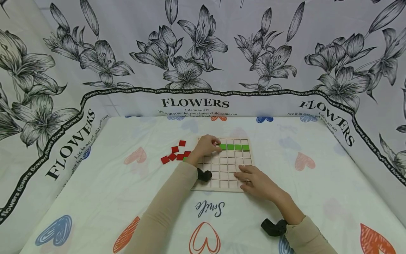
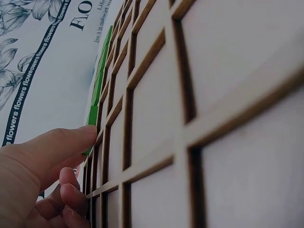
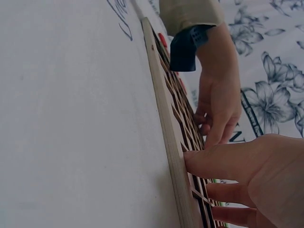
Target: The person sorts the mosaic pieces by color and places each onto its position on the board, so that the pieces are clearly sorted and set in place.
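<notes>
Near: white cloth [image 1: 238,218] w/ hearts & "Smile" print. R hand [image 1: 258,180] at near-right of wooden grid board [image 1: 219,175], fingers spread loosely, thumb on near rim. Farther, L hand [image 1: 206,145] at board's far-left part, thumb & fingers pinching green tile [image 2: 92,115]. Right of it, more green tiles [image 1: 238,147] side by side in cells, 2nd row from far edge. Left of board, on cloth: red tiles [image 1: 180,157], loose cluster, plus part-hidden green piece [image 1: 185,159] by L wrist. Far: flower-print curtain [image 1: 266,102].

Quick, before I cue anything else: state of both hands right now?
Left hand: closed, pinching a green tile.
Right hand: open, resting on the gridded board.
</notes>
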Available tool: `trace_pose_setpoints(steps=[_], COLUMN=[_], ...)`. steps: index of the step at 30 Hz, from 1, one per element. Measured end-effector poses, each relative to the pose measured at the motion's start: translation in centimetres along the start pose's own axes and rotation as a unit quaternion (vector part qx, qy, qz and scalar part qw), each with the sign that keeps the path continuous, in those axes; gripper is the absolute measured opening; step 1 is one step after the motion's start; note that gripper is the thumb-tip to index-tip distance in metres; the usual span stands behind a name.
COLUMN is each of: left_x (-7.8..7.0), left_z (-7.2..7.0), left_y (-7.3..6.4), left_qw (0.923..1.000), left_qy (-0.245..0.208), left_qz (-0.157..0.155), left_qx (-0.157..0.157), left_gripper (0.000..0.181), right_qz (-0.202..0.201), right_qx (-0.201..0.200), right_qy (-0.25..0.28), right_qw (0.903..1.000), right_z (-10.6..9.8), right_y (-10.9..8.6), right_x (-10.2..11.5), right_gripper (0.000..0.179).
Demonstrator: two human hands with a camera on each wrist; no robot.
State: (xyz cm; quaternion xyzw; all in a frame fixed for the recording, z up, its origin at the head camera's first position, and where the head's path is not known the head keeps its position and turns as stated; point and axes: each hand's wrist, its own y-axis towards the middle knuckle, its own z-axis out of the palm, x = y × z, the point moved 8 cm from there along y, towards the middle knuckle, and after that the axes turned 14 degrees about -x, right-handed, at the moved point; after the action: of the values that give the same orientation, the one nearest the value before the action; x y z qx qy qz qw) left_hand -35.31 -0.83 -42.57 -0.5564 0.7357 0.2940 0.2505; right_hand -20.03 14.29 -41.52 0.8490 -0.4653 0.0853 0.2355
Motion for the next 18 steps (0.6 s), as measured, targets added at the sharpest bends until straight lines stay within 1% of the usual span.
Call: trace_pose_setpoints(steps=[11, 18], left_x=[0.28, 0.23], left_z=[0.26, 0.07], left_y=[-0.03, -0.14], left_qw=[0.9999, 0.9998], left_qy=[0.007, -0.007], left_qz=[-0.013, -0.018], left_qx=[-0.003, -0.008], left_gripper=[0.026, 0.025], right_qz=[-0.006, -0.005], right_qx=[-0.004, -0.005], right_qy=[0.002, 0.002], right_qw=[1.0, 1.0], right_z=[-0.06, -0.15], right_y=[0.04, 0.05], right_x=[0.05, 0.13], right_gripper=[0.039, 0.039])
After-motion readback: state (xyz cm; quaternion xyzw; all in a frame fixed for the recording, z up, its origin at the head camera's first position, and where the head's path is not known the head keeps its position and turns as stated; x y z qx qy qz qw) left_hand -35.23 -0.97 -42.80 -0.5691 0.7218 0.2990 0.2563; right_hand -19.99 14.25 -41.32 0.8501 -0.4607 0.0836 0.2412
